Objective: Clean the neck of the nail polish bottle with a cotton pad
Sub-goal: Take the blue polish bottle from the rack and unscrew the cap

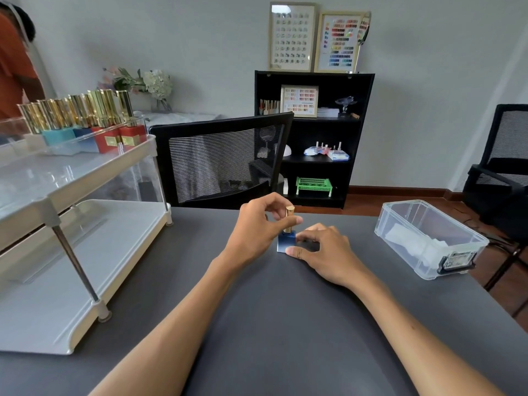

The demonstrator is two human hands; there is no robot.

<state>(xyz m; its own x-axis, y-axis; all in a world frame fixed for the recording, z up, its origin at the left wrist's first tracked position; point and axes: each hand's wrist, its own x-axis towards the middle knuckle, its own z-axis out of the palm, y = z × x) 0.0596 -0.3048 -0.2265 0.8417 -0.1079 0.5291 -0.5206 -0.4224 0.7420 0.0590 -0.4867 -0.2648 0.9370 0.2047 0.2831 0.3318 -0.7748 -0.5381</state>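
The right hand (320, 250) grips the bottle (286, 243) base to steady it on the table (285, 324), while the left hand (257, 221) pinches the gold cap (289, 218), probably to unscrew it.

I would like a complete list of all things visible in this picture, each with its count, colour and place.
nail polish bottle: one, blue with gold cap, upright at table centre
table: one, dark grey, foreground
clear box: one, transparent, right side of table, white pads inside
two-tier rack: one, white, left side of table
polish bottles: a row, gold caps, on rack top
mesh chairs: two, black, behind table and far right
bookshelf: one, black, against wall
colour charts: two on top of the bookshelf, one inside it
green basket: one, low shelf
flowers: white, back left
left hand: pinches the cap
right hand: holds the bottle base
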